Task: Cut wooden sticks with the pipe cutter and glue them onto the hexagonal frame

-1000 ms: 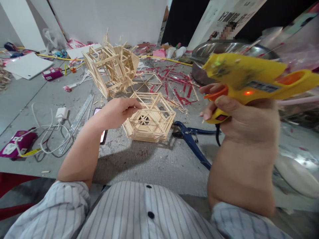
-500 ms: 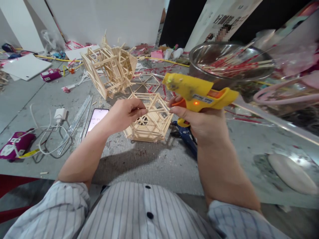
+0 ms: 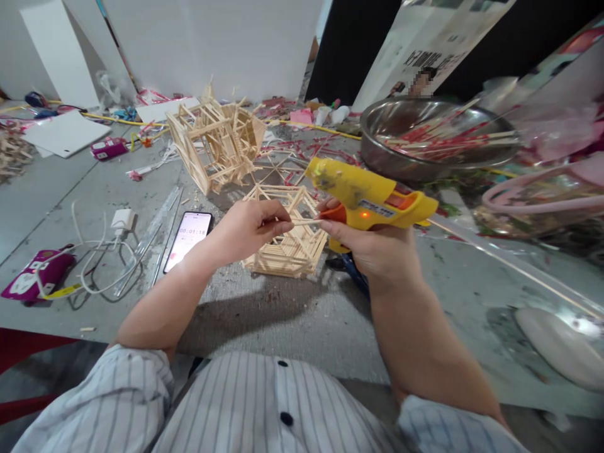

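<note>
My left hand (image 3: pixel 248 229) pinches one end of a thin wooden stick (image 3: pixel 306 221). Over at its other end are the thumb and fingertips of my right hand (image 3: pixel 389 251), which is wrapped round a yellow hot glue gun (image 3: pixel 356 185) with an orange light on. The gun's nozzle points left. Below the stick, a hexagonal framework of wooden sticks (image 3: pixel 283 261) sits on the table, partly hidden by my left hand. A taller stick structure (image 3: pixel 214 148) stands tilted behind it.
A metal bowl (image 3: pixel 425 167) holding red-and-pale sticks stands at the back right. Left of my hands lie a phone (image 3: pixel 189 236), a white charger (image 3: pixel 123 220) with cables and a purple pack (image 3: pixel 40 277). A blue-handled tool (image 3: pixel 361 283) lies under my right wrist.
My left hand has moved right along the stick, closer to my right fingertips. The glue gun stays in my right hand. The camera view has shifted slightly.
</note>
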A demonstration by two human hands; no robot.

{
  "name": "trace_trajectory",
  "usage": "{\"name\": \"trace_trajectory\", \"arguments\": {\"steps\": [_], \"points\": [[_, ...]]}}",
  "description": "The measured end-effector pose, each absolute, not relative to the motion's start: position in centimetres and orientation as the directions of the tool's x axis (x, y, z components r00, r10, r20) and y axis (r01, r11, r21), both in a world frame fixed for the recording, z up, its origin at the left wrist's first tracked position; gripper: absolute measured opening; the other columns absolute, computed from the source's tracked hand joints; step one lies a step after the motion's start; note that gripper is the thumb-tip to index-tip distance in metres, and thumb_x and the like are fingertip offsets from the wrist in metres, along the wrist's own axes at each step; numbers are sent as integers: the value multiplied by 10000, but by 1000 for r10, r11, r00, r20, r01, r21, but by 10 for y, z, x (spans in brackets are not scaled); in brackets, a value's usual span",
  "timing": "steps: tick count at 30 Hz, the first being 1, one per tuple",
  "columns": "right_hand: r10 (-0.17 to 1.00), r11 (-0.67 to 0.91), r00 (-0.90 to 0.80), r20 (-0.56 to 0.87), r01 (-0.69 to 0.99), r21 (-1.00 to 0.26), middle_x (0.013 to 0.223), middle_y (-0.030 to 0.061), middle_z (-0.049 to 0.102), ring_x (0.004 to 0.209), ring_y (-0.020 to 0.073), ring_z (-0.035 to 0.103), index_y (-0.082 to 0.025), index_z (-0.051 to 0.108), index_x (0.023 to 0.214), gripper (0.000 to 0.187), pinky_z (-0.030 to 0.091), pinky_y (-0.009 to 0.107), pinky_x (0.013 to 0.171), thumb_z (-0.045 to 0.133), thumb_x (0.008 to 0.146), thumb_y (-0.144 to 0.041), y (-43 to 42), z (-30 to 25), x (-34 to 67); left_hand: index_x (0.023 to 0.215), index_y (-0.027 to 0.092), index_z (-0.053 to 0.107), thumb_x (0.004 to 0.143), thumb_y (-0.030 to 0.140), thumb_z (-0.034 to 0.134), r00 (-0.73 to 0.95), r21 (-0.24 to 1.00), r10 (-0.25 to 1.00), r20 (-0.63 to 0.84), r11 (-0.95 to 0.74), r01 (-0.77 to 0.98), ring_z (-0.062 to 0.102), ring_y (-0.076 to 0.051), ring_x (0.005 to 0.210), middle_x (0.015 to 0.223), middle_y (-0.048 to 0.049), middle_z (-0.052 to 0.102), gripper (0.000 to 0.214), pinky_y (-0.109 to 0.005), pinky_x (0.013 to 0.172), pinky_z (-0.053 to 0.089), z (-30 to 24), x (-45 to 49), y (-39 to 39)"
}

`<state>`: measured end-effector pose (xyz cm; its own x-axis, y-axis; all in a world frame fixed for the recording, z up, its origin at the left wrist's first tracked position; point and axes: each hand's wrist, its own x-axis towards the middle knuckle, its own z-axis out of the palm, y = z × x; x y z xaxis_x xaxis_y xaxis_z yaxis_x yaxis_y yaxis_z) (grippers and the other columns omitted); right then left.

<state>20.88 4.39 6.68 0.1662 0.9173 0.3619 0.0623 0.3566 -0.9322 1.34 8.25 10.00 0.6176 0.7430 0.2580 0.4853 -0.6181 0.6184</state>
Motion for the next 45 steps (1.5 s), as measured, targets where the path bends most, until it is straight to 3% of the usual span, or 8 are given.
{"name": "trace_trajectory", "arguments": {"steps": [5, 13, 22, 29, 32, 39, 45], "points": [[912, 376, 150, 383, 70, -924, 841, -26, 688, 833, 206, 675, -311, 662, 802, 206, 576, 393, 767, 752, 663, -187, 46, 65, 210, 836, 155, 651, 837, 232, 552, 640, 620, 729, 245, -625, 474, 532, -90, 606, 682, 0, 640, 125, -212, 587, 366, 100, 10, 84], [871, 414, 269, 412, 52, -909, 785, -27, 670, 778, 186, 662, -279, 663, 713, 188, 560, 370, 744, 752, 616, -145, 48, 71, 216, 786, 158, 652, 841, 229, 547, 608, 561, 756, 244, -621, 547, 519, -96, 592, 665, -4, 638, 139, -224, 575, 337, 101, 8, 88], [881, 386, 281, 381, 38, -922, 784, -30, 687, 790, 194, 656, -309, 686, 694, 195, 553, 379, 767, 767, 604, -156, 49, 70, 216, 679, 160, 562, 899, 278, 454, 576, 484, 772, 270, -625, 612, 394, -86, 497, 545, 18, 489, 271, -235, 512, 253, 102, 14, 83], [868, 425, 284, 407, -1, -905, 766, -15, 681, 744, 175, 639, -242, 684, 726, 203, 529, 342, 706, 784, 573, -156, 50, 72, 218, 624, 175, 479, 910, 317, 431, 599, 479, 758, 256, -638, 603, 324, -78, 461, 497, 42, 388, 322, -238, 491, 220, 103, 15, 81], [859, 429, 313, 405, -10, -903, 757, -23, 682, 724, 157, 635, -239, 680, 723, 216, 526, 322, 681, 796, 554, -170, 51, 75, 224, 616, 176, 480, 899, 313, 446, 565, 493, 778, 276, -619, 611, 338, -80, 473, 499, 39, 411, 316, -237, 496, 231, 105, 9, 85], [811, 407, 431, 396, 71, -911, 718, -24, 670, 638, 163, 597, -284, 623, 631, 204, 512, 339, 584, 775, 565, -164, 52, 89, 247, 643, 195, 536, 838, 349, 529, 314, 559, 866, 390, -493, 666, 366, -94, 509, 523, 31, 458, 249, -258, 511, 266, 113, -19, 102], [858, 365, 387, 338, 6, -931, 667, -25, 653, 564, 124, 569, -239, 620, 659, 252, 481, 271, 504, 780, 490, -144, 55, 90, 253, 707, 192, 610, 791, 306, 560, 366, 524, 874, 319, -484, 701, 459, -106, 567, 596, 8, 569, 151, -239, 547, 334, 111, -19, 106]]}}
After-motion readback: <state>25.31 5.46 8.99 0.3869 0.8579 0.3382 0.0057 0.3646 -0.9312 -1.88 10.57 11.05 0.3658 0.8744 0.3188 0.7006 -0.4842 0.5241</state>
